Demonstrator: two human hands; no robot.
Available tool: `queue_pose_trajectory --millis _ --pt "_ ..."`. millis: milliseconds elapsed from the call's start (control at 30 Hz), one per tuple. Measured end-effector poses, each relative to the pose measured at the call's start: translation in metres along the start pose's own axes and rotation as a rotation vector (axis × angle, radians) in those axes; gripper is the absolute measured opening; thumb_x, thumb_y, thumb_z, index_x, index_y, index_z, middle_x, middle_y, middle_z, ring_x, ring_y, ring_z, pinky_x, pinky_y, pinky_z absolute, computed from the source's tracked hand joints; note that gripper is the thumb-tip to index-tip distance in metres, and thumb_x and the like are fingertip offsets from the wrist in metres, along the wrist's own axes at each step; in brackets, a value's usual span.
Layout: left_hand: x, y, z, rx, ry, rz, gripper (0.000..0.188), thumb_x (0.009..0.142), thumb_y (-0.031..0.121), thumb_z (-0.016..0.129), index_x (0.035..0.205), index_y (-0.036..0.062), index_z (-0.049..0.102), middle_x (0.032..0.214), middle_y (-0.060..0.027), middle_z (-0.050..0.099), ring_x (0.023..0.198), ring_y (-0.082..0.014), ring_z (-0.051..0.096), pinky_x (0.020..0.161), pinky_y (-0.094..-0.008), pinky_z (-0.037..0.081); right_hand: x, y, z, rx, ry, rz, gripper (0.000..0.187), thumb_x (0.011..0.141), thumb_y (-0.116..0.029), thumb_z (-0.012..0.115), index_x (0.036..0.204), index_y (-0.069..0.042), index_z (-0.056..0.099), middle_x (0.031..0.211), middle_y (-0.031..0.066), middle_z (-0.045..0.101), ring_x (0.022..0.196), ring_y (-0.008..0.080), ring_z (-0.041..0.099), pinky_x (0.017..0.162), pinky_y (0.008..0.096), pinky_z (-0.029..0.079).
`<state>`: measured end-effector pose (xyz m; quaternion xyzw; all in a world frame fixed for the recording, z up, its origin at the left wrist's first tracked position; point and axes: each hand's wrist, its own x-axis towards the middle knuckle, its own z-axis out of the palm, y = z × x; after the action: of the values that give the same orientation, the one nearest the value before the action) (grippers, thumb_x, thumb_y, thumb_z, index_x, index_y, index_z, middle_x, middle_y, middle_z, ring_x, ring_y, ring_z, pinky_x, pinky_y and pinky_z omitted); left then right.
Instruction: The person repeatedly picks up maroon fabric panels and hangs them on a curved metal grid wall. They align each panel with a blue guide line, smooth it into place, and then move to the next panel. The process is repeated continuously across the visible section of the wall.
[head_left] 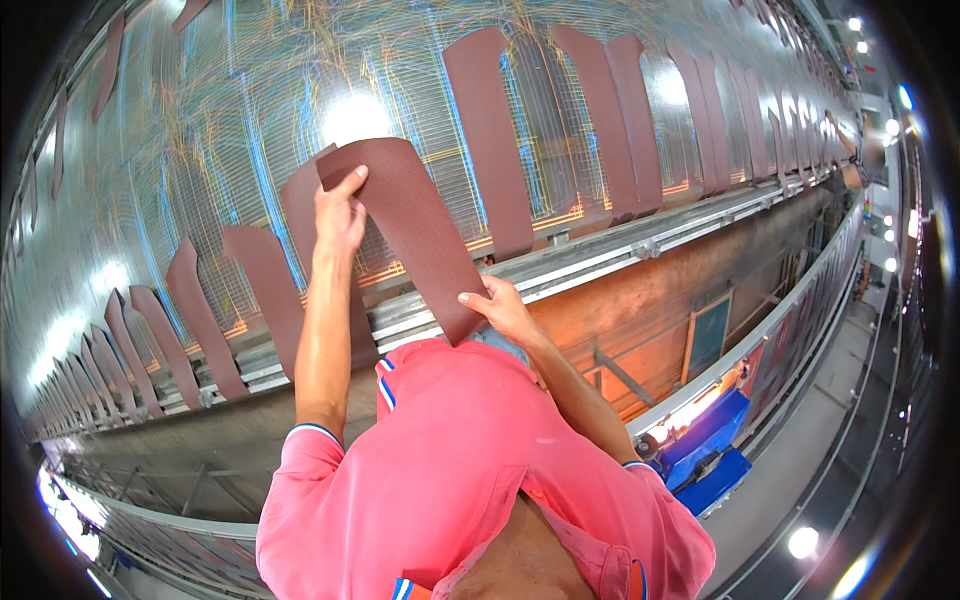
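both hands grip one brown sheet, its long axis slanting between them. the left hand pinches the upper end, the right hand the lower end, above the conveyor.

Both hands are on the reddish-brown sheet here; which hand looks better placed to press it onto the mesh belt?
Probably the left hand: it grips the reddish-brown leather-like sheet at its top edge, over the shiny metal mesh belt. The right hand holds the lower end.

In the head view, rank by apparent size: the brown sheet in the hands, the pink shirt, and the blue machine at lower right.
1. pink shirt, largest, though closest to the camera.
2. brown sheet, gripped by the left hand and right hand.
3. blue machine, smallest, but farther away, so its true size is uncertain.
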<state>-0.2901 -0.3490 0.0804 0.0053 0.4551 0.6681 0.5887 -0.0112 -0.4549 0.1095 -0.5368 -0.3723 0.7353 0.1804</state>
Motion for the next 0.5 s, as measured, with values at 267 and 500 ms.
queue_pose_trajectory --millis 267,500 --pt "0.095 0.038 0.023 0.786 -0.249 0.003 0.032 0.081 -0.001 0.071 0.112 -0.0006 0.062 0.093 -0.0096 0.068 0.080 -0.0151 0.066 0.076 -0.0273 0.053 0.046 0.046 -0.009 -0.021 0.285 -0.051 0.018 0.090 -0.017 0.070 0.087 -0.001 0.063 0.064 -0.0028 0.050 0.060 0.0070 0.044 0.053 0.0287 0.037" --pt "0.130 0.014 0.057 1.809 -0.723 0.138 0.044 0.074 0.022 0.079 0.111 0.0032 0.066 0.094 -0.0188 0.071 0.094 -0.0350 0.067 0.080 -0.0440 0.052 0.054 0.029 0.002 -0.315 0.389 -0.081 0.023 0.089 -0.020 0.068 0.096 0.002 0.064 0.072 0.0113 0.063 0.066 0.0169 0.057 0.065 0.0350 0.046"
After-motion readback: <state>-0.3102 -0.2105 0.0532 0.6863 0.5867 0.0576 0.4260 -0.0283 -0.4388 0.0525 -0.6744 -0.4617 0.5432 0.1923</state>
